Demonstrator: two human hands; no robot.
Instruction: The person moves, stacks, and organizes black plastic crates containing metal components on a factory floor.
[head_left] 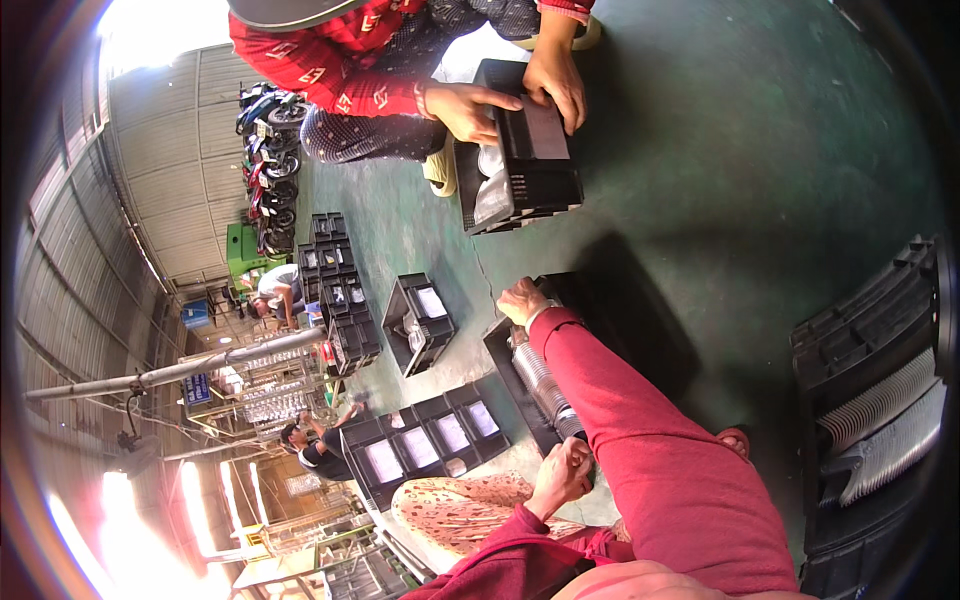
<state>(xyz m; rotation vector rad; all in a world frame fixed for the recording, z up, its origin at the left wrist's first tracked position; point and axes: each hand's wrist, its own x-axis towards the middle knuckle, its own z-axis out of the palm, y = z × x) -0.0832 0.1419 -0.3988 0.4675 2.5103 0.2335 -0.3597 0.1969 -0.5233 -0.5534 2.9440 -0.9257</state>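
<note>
A black plastic crate (640, 335) lies on the green floor in front of me. Inside it runs a long row of stacked clear ribbed pieces (540, 385). My left hand (562, 472) is closed on the near end of that row. My right hand (522, 300), at the end of a red sleeve, grips the far end by the crate's rim. Across from me a person in a red patterned top holds another black crate (525, 150) with both hands; clear pieces show inside it.
A single black crate (420, 322) and a row of joined crates (430, 440) stand to the left, with a taller stack (340, 290) behind. A large crate with white ribbed stacks (880, 400) sits at the right. Parked motorbikes (268, 150) and two other workers are far left.
</note>
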